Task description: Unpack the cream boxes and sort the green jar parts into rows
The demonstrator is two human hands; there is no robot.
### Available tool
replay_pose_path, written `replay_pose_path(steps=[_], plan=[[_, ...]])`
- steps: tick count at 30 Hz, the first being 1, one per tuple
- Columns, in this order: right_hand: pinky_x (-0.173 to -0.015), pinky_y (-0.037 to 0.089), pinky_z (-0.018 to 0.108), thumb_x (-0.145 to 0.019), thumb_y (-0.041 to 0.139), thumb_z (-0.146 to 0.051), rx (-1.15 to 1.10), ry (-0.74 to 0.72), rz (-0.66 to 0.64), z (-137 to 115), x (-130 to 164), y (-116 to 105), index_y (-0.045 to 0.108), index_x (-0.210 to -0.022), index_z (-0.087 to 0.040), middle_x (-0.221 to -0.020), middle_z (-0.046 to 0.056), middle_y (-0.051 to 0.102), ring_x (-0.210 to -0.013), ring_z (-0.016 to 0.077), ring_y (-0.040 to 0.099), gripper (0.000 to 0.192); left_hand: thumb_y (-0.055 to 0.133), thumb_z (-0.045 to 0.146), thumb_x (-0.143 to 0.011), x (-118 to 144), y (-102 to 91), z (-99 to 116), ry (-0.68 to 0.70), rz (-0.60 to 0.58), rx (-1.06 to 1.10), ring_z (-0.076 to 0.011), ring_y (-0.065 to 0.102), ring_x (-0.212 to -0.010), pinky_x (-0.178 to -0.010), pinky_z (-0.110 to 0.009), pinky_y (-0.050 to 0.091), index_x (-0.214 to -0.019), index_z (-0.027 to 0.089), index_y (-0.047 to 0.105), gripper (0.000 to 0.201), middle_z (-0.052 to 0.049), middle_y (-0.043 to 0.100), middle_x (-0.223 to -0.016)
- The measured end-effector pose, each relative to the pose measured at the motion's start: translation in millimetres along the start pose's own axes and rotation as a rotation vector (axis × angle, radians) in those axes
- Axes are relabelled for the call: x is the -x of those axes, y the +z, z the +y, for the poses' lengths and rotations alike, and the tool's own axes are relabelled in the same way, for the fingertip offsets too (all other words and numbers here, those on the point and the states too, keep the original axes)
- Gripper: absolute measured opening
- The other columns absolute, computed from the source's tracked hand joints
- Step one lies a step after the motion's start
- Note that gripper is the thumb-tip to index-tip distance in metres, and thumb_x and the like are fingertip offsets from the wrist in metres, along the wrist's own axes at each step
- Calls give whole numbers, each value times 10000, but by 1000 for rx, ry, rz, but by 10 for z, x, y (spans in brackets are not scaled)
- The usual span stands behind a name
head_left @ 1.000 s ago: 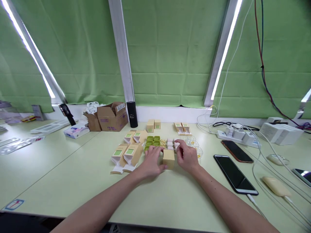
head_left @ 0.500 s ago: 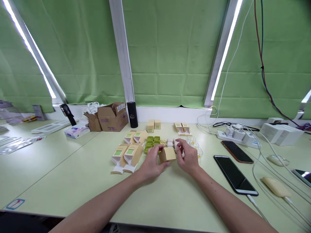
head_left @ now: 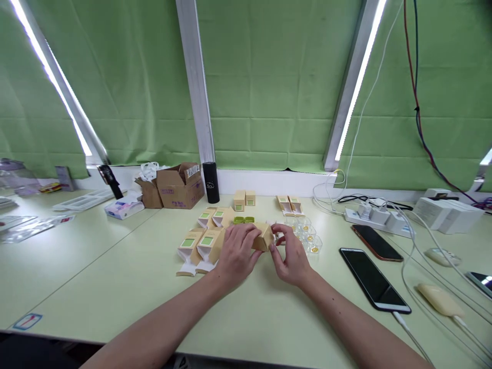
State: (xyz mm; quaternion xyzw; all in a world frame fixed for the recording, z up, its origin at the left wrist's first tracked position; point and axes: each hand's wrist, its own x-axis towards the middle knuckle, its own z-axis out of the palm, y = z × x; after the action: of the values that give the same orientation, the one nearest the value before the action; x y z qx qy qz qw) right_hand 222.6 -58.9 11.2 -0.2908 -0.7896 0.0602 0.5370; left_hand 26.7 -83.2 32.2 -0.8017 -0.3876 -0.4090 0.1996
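Note:
A small tan cardboard box (head_left: 263,239) is held above the middle of the table. My left hand (head_left: 239,251) wraps round its left side with the fingers over the top. At its right end, my right hand (head_left: 291,258) grips the edge between thumb and fingers; what lies behind those fingers is hidden. Green square containers (head_left: 243,220) show just behind the box, partly covered by it and my left hand. Clear plastic cups (head_left: 309,238) with yellow centres stand to the right of my right hand. Several tan boxes with open flaps (head_left: 210,241) lie left of my left hand.
Two closed tan boxes (head_left: 244,199) and two flap-open ones (head_left: 290,205) sit at the back. A black tumbler (head_left: 210,183) stands beside a brown carton (head_left: 180,185). Phones (head_left: 373,279), cables and a power strip (head_left: 378,220) lie on the right.
The box has turned in my left hand, which now reaches over its top. My right hand has come down and left onto the box's right end.

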Motion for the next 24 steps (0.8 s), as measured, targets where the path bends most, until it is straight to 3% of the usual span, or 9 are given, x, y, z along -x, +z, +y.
replay_pose_path(steps=[8,19,24], plan=[[-772,605,411,-924,521,-168,43,-56,-31,-49,-6,2,409,-1348,-236,-1182,119,625,-949,244,659,444,604,144,-925,36,24,13,53,-27,-155,-291,628,-1083,-947,-458,429,-1207,226,562,296,-117,674,-1188],[-805,594,432,-892,533,-146,75,-16,-90,-27,7,62,379,-1371,-215,-1192,141,625,-1000,269,661,507,590,132,-910,6,20,20,58,-69,-152,-309,615,-1091,-953,-484,439,-1206,219,581,309,-133,662,-1199],[-726,585,386,-868,541,-153,130,21,-72,-37,4,96,391,-1327,-203,-1116,127,640,-902,249,678,485,612,139,-894,-2,43,20,72,-90,-165,-320,615,-1079,-930,-489,473,-1253,204,543,371,-145,647,-1210]])
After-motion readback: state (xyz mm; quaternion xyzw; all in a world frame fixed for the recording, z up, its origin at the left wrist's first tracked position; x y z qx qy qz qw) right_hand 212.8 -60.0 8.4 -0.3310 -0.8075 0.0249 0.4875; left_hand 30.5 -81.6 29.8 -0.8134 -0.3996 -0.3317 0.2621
